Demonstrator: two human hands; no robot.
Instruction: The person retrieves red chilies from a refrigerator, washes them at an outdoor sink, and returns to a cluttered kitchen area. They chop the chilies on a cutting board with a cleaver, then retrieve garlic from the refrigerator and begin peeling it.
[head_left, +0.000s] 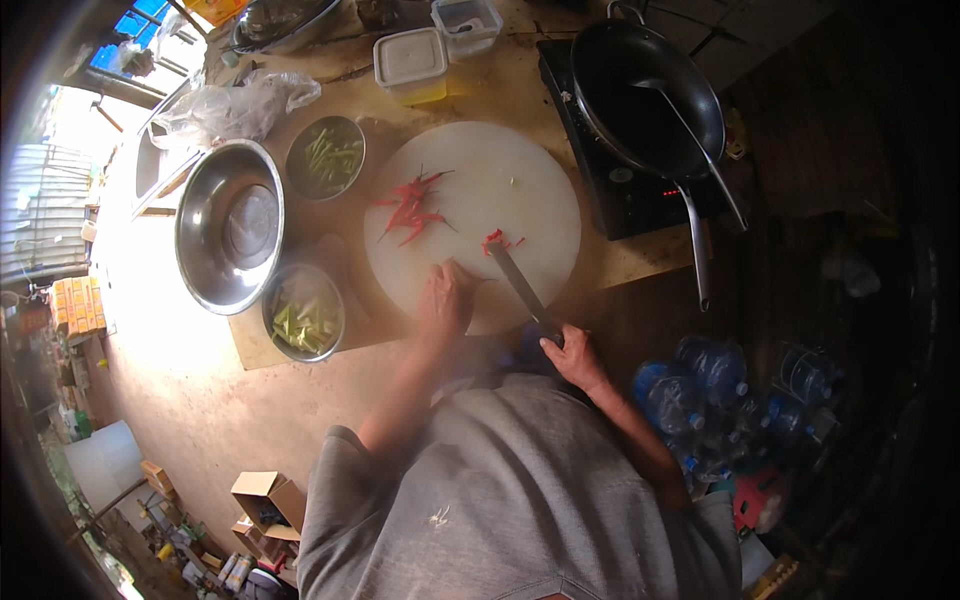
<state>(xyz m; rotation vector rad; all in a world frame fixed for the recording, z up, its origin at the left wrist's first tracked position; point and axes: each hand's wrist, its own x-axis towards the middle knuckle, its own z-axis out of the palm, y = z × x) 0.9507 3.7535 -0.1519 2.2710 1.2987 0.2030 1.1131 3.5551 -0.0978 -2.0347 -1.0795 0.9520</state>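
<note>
My right hand (576, 356) grips the handle of a kitchen knife (519, 281). The blade slants across a round white cutting board (480, 161), its tip at a small heap of chopped red chili (495, 238). Over the board's near left edge is my left hand (448, 294), blurred, with its fingers curled down. A thin dark stem (487, 280) shows just right of those fingers; whether they hold it is hidden. Several whole red chilies (412, 206) lie in a pile on the board's left side. One small pale bit (513, 181) lies farther back.
Left of the board are a bowl of cut green beans (334, 159), a bowl of pale green pieces (306, 322) and a large steel basin (229, 225). A wok (630, 112) with a ladle sits on an induction cooker (637, 214) at right. Lidded plastic box (410, 60) behind.
</note>
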